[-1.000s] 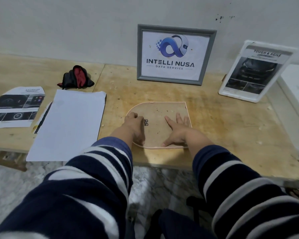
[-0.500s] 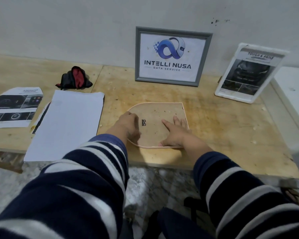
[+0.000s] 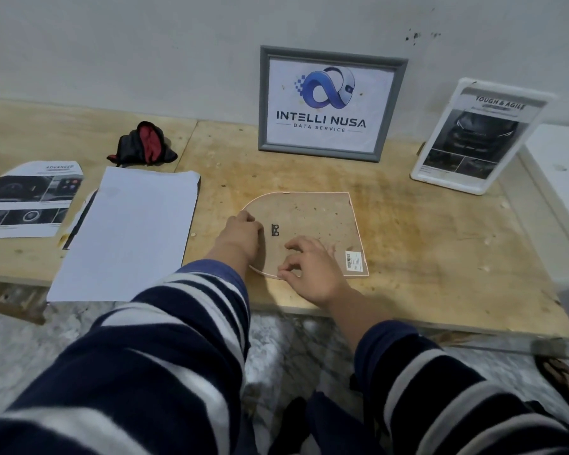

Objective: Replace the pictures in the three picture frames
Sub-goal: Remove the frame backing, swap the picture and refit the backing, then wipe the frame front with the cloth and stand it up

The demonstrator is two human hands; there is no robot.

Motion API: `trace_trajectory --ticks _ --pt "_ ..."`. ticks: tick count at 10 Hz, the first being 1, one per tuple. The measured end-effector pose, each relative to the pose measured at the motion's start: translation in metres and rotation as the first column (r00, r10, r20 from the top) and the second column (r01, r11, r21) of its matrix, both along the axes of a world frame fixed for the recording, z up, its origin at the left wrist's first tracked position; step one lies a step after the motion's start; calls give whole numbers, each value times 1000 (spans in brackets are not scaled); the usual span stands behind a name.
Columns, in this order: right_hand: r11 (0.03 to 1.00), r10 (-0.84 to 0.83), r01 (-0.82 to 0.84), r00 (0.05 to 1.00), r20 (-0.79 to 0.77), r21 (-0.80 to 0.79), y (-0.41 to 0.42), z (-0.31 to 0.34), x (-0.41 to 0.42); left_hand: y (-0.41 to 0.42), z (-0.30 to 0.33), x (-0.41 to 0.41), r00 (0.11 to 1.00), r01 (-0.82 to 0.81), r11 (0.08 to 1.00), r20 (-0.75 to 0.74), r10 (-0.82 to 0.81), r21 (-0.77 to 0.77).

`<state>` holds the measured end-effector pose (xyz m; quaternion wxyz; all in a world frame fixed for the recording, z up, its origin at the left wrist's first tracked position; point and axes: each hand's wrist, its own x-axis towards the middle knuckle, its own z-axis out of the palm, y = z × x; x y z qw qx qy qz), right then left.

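Face-down, the arched pink frame (image 3: 312, 218) shows its brown backing.

My left hand (image 3: 242, 236) covers the rounded left edge of the face-down frame (image 3: 312, 221), so I cannot tell what its fingers hold there. My right hand (image 3: 311, 269) hides the near edge; what its fingertips pinch is too small to tell. The barcode sticker (image 3: 354, 260) just right of that hand is unreadable. Far left of my left hand, the car printout (image 3: 30, 198) is cut by the picture's edge.
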<state>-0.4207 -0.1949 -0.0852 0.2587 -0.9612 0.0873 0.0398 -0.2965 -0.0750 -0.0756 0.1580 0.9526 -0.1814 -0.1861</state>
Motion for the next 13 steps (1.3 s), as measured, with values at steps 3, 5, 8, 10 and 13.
trace_trajectory --ticks 3,5,8,10,13 --pt "996 87 -89 995 -48 -24 9 6 -6 -3 10 -1 993 114 979 -33 -110 171" --pt "997 56 -56 998 2 -56 16 10 -6 2 28 5 996 90 995 -4 -90 37" --pt "984 -177 170 969 171 54 -8 96 39 7 56 24 949 -280 833 -6 316 -478" --pt "861 -406 305 894 188 407 -37 166 71 -2 78 30 941 -337 816 -141 307 -470" --pt "202 -398 283 899 -185 938 -64 178 65 9 82 48 904 -427 737 -251 346 -524"
